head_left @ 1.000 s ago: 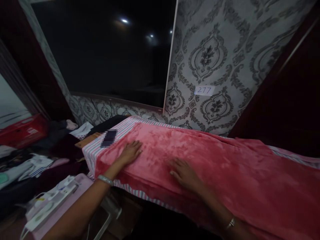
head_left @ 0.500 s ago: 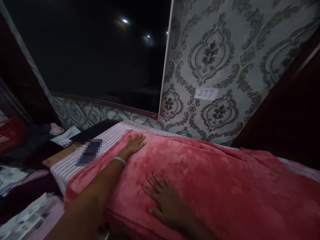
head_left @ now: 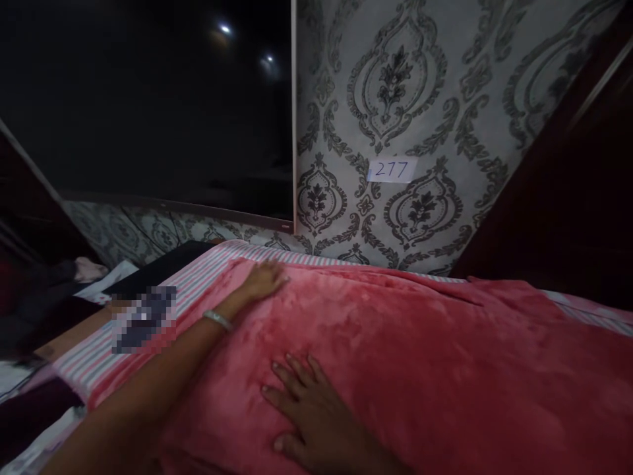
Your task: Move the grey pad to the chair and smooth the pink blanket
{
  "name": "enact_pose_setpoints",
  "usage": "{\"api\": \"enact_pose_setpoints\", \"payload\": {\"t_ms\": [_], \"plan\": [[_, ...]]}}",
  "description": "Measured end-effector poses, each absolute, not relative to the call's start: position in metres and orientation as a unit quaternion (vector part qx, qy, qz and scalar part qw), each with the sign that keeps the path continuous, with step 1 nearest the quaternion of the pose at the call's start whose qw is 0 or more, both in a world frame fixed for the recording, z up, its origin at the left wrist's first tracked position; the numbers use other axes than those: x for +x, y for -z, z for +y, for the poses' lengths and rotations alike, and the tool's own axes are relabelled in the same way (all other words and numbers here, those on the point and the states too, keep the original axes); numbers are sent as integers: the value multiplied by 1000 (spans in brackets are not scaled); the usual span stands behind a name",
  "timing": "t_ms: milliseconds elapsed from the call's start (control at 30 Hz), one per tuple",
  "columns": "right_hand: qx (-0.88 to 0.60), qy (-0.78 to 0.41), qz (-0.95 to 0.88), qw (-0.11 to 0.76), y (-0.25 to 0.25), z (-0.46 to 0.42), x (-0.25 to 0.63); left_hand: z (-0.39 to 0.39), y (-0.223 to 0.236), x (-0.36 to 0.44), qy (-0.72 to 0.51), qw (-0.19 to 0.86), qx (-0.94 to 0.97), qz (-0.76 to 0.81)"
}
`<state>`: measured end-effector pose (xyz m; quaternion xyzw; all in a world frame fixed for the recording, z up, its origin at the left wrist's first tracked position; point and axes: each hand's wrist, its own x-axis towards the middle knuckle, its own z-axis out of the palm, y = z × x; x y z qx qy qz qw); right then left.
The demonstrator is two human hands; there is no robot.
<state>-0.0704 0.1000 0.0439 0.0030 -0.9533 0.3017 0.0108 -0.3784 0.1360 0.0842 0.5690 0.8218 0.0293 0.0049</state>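
A fluffy red blanket (head_left: pixel 420 356) lies spread over a pink-and-white striped sheet (head_left: pixel 198 284) on a bed or table. My left hand (head_left: pixel 262 280) rests flat and open on the blanket's far left corner, a silver bangle on its wrist. My right hand (head_left: pixel 309 415) lies flat on the blanket nearer to me, fingers spread. Neither hand holds anything.
A dark flat object, blurred out (head_left: pixel 143 320), lies on the striped sheet at the left. Behind stands a wall with grey damask wallpaper and a paper label reading 277 (head_left: pixel 391 169). A large dark screen (head_left: pixel 148 112) hangs at the left. Clothes are heaped at the far left (head_left: pixel 74 277).
My left hand has slid from the blanket's near left part to its far edge. My right hand has moved nearer to me and leftward. The camera has moved closer to the blanket.
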Motion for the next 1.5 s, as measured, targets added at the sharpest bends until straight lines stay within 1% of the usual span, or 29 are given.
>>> {"api": "enact_pose_setpoints", "payload": {"t_ms": [67, 133, 167, 333, 467, 600, 667, 733, 867, 1000, 1167, 1233, 1333, 1367, 1433, 1500], "plan": [[4, -304, -952, 14, -44, 100, -70, 128, -76, -351, -41, 22, 708, 704], [6, -305, -952, 15, -48, 100, -68, 124, -64, -333, -47, 47, 772, 633], [7, -303, -953, 16, -50, 100, -67, 125, -58, -329, -49, 54, 775, 627], [16, -288, -958, 13, -62, 102, -63, 152, -49, -355, -42, 43, 737, 673], [15, -289, -957, 11, -65, 102, -63, 166, -67, -389, 3, 54, 660, 750], [14, -320, -947, 8, -63, 101, -64, 155, -91, -411, 6, 19, 575, 818], [11, -333, -943, 9, -62, 100, -64, 144, -96, -413, 1, -4, 556, 831], [6, -343, -939, 12, -61, 100, -64, 133, -92, -410, -6, -17, 553, 833], [1, -350, -937, 17, -59, 102, -66, 118, -71, -400, -30, 10, 518, 855], [-3, -322, -946, 21, -59, 98, -64, 117, -59, -400, -45, 0, 505, 862], [5, -268, -962, 41, -71, 114, -45, 121, -61, -403, -49, -1, 511, 858], [-62, -225, -970, 61, -77, 143, -29, 121, -62, -402, -53, -7, 511, 858], [-299, -130, -940, 101, -77, 205, 3, 120, -65, -399, -59, -46, 488, 870], [-382, -100, -913, 98, -74, 224, 15, 119, -66, -398, -61, -63, 473, 877], [-504, -52, -857, 91, -62, 257, 37, 118, -67, -396, -62, -84, 444, 890], [-560, -28, -825, 69, -46, 275, 53, 118, -67, -395, -61, -84, 422, 901]]}}
